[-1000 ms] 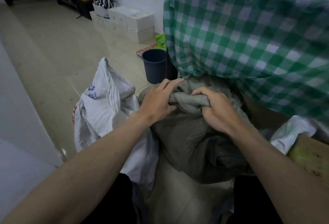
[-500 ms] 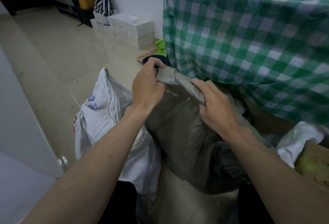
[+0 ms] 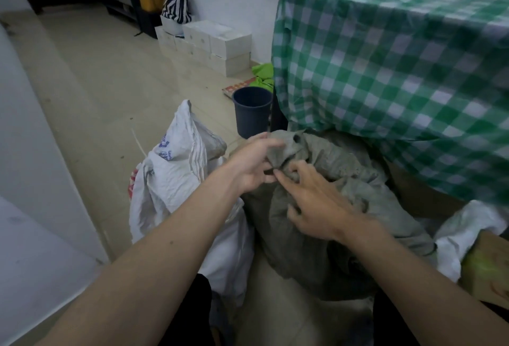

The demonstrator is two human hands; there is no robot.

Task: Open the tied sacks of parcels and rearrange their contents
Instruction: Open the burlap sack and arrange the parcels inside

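Note:
A grey-green woven sack stands on the floor against the table, its neck bunched at the top. My left hand grips the bunched neck from the left. My right hand lies on the sack just below the neck, its fingertips picking at the folds there. A white woven sack with blue print stands to the left, its top loose and pointing up. Whatever the sacks hold is hidden.
A table under a green checked cloth overhangs the grey sack on the right. A dark bucket stands behind the sacks. White boxes are stacked by the far wall. A crumpled white bag and a cardboard box lie at right.
The sack's neck, lifted and stretched half a second ago, has dropped back down. My left hand came lower with it, and my right hand shifted from gripping the neck to picking at it.

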